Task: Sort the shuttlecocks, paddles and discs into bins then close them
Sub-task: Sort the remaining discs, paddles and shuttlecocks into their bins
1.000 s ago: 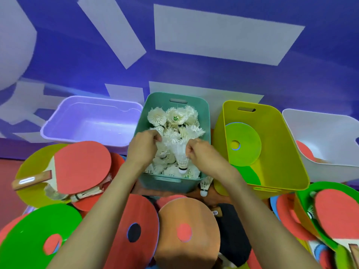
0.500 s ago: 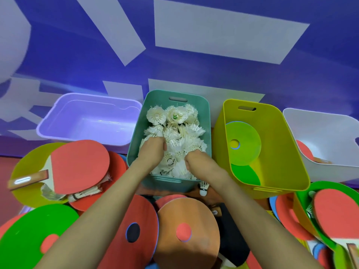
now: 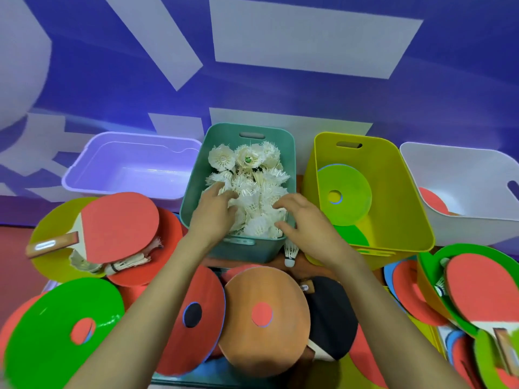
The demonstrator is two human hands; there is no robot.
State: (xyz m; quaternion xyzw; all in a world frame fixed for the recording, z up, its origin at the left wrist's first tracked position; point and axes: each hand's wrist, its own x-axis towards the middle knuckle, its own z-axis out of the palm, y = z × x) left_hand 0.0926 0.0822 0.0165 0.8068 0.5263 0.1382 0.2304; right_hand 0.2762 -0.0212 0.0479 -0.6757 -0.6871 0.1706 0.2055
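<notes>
**Shuttlecocks mostly binned, discs and paddles waiting**

Shuttlecocks (image 3: 250, 189) fill the teal bin (image 3: 193, 175) in a heap, and we have both hands on top of it. Our left hand (image 3: 213, 211) rests on the near left of the heap with fingers loose and spread. Our right hand (image 3: 303, 220) hovers at the near right edge, fingers relaxed and holding nothing.

One stray shuttlecock (image 3: 290, 252) lies just in front of the bin, and a few more (image 3: 129, 263) poke out from under a red paddle (image 3: 118, 226) on the left.

The yellow bin (image 3: 398, 192) holds green discs (image 3: 344, 195), and the white bin (image 3: 463, 175) shows something red. Many discs, such as the orange one (image 3: 266, 318), lie unsorted in front. We see no lids, so we judge that most of the sorting and all of the closing remain.
</notes>
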